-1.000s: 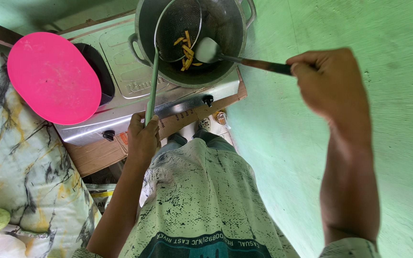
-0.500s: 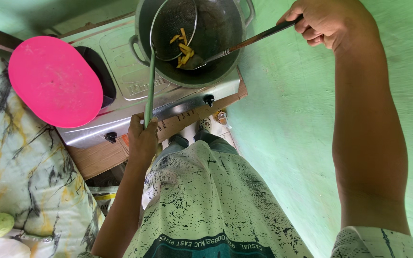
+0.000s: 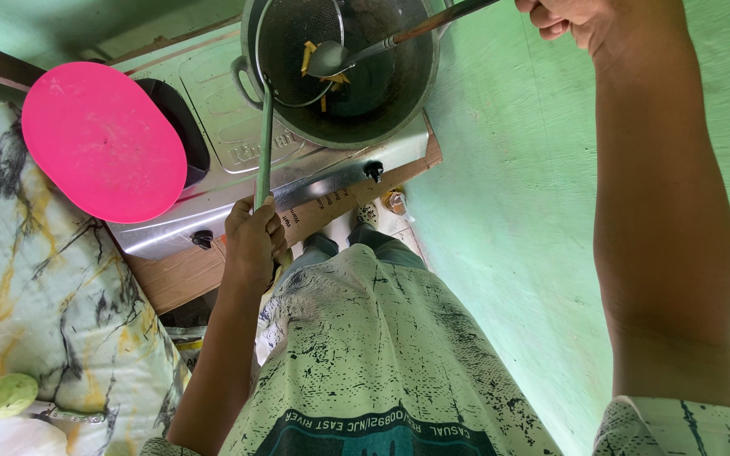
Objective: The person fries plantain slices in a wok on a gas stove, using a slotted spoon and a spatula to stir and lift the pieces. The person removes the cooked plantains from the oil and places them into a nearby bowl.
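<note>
A person stands at a silver two-burner gas stove (image 3: 238, 110), left hand (image 3: 253, 241) clamped around the long green handle of a round wire-mesh strainer (image 3: 297, 46) held over a deep black metal wok (image 3: 382, 84). The right hand (image 3: 568, 13), closed on the wooden handle at the frame's top edge, dips a steel ladle (image 3: 331, 57) among yellow fried strips (image 3: 307, 56) in the strainer. A flat pink oval lid (image 3: 103, 139) covers the other burner. Brown printed cardboard (image 3: 331, 211) lies under the stove's front edge; a marble-patterned cloth (image 3: 35, 304) spreads beside it.
</note>
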